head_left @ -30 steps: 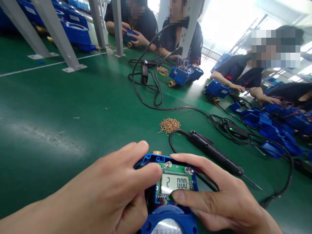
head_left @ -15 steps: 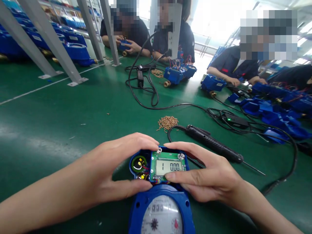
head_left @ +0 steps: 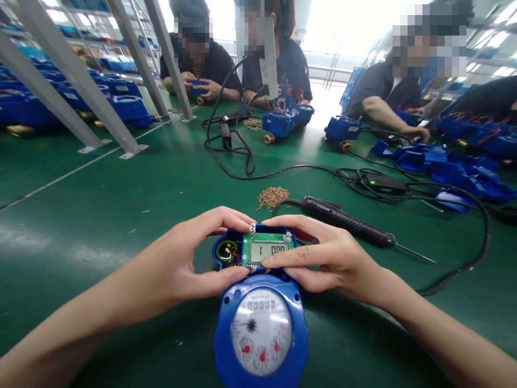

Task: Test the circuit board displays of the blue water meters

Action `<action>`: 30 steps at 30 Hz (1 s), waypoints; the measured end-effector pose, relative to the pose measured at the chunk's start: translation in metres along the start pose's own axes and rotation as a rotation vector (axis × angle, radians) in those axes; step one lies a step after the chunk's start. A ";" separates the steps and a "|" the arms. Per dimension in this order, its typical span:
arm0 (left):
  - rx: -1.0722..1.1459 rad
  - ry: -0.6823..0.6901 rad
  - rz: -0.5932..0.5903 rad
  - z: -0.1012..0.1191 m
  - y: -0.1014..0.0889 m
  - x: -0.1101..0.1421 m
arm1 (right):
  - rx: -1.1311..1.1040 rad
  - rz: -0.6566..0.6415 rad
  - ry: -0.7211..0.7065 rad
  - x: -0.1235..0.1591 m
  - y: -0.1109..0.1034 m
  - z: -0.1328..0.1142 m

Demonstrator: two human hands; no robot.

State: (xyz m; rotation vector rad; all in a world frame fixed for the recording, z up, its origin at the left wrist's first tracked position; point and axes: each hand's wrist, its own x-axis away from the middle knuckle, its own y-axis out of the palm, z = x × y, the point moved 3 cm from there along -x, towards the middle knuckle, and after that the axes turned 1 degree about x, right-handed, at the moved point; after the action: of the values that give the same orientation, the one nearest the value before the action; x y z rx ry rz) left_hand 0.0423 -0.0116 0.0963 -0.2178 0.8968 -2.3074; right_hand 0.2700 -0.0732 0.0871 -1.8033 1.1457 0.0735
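Grn tbl [head_left: 100, 226], mtr [head_left: 262, 288] fore-aft, dial [head_left: 262, 334] nearest

I note that the blue meter [head_left: 262, 323] runs out of my view at the bottom edge. Its counter digits [head_left: 261, 305] are too small for me to read. A finger of the right hand [head_left: 335, 258] covers the lower right of the display [head_left: 259, 250], partly hiding the last figures. Both forearms [head_left: 121, 302] are cut off at the sides. A co-worker's sleeve [head_left: 484, 102] is cropped at the right edge.
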 end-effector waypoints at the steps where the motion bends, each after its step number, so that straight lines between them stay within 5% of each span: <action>1: -0.010 -0.005 0.003 0.001 0.000 0.000 | 0.001 -0.012 0.006 0.000 0.000 0.000; 20: -0.364 -0.152 -0.037 0.033 0.001 -0.010 | -0.008 -0.051 -0.027 0.003 0.002 0.001; 30: -0.325 -0.225 -0.139 0.036 -0.003 -0.021 | -0.013 -0.040 -0.012 0.002 0.001 -0.004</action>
State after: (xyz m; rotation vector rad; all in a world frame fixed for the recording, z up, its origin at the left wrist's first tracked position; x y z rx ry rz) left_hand 0.0704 -0.0159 0.1271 -0.6833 1.1641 -2.1926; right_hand 0.2692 -0.0775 0.0871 -1.8345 1.1024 0.0687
